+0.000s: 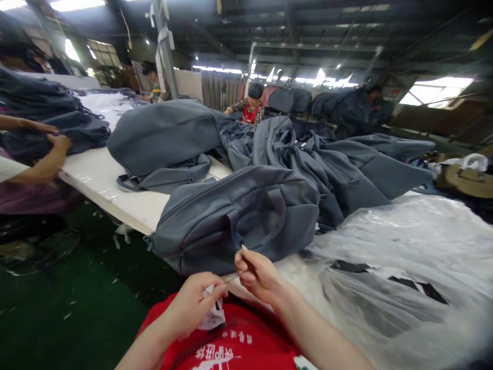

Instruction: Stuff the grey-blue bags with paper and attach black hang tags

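Observation:
My left hand is closed around a crumpled white bundle, which may be paper or cloth tags. A thin string runs from it to my right hand, whose fingers are pinched together on the string. Both hands are held in front of the red apron. Just beyond them a dark grey-blue bag lies on the table, its carry handle facing me. My right fingertips are close to that handle; whether they touch it I cannot tell.
More grey bags are heaped across the white table. Clear plastic sheeting covers the right side. At left, another person's hands rest by a bag stack. A person in a red apron works behind the heap.

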`<state>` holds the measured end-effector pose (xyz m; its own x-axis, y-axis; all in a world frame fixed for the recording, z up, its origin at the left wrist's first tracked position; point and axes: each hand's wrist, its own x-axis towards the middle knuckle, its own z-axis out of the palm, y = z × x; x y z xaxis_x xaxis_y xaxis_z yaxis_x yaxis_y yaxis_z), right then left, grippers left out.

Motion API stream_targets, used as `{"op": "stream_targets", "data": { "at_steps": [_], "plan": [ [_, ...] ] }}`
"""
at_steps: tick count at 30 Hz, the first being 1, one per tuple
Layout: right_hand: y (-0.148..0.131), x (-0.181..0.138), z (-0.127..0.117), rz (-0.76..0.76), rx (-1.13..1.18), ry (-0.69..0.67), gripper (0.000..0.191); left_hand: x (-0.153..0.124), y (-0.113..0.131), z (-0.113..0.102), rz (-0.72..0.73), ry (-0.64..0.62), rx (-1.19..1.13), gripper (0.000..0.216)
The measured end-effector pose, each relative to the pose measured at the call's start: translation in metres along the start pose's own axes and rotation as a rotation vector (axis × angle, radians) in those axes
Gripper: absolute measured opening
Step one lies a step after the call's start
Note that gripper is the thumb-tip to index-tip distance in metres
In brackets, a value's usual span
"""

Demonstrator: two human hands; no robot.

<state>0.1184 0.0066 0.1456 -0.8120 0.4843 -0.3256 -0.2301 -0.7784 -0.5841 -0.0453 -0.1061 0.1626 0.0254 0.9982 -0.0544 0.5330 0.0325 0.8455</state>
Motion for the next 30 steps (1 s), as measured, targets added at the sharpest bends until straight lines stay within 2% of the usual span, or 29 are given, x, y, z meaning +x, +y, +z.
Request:
{"op": "stream_targets", "data": {
  "at_steps": [3,5,7,10,12,14,16,18,22,26,30],
  "plan": [
    [0.021,0.024,0.003,0.062,-0.21,-0.146,0.048,-0.007,-0.01,-0.021,-0.096,0.246,-0.078,0.039],
    [0.027,0.044,0.0,0.014,-0.393,-0.077,0.048,-0.011,-0.012,-0.032,-0.128,0.338,-0.06,0.039],
    [0.021,0.062,-0.007,-0.21,-0.566,0.154,0.044,-0.013,-0.011,-0.037,-0.126,0.372,-0.019,0.038],
    [-0.012,0.075,-0.014,-0.657,-0.702,0.514,0.039,-0.012,-0.008,-0.033,-0.084,0.391,0.031,0.038],
    [-0.04,0.075,-0.01,-0.868,-0.678,0.569,0.044,-0.008,-0.005,-0.029,-0.06,0.436,0.042,0.038],
    [-0.064,0.071,0.003,-0.905,-0.593,0.416,0.051,0.0,0.0,-0.03,-0.037,0.5,0.043,0.036],
    [-0.079,0.069,0.018,-0.806,-0.564,0.181,0.051,0.01,0.008,-0.035,-0.01,0.565,0.045,0.034],
    [-0.087,0.068,0.032,-0.706,-0.662,0.052,0.048,0.021,0.016,-0.044,0.008,0.618,0.043,0.034],
    [-0.094,0.06,0.041,-0.616,-0.917,0.037,0.036,0.043,0.031,-0.055,0.019,0.663,0.027,0.036],
    [-0.101,0.043,0.041,-0.485,-1.025,-0.108,0.043,0.059,0.041,-0.053,0.109,0.539,0.103,0.037],
    [-0.1,0.035,0.041,-0.582,-1.179,-0.212,0.054,0.075,0.046,-0.051,0.093,0.486,0.238,0.034]
  ]
}}
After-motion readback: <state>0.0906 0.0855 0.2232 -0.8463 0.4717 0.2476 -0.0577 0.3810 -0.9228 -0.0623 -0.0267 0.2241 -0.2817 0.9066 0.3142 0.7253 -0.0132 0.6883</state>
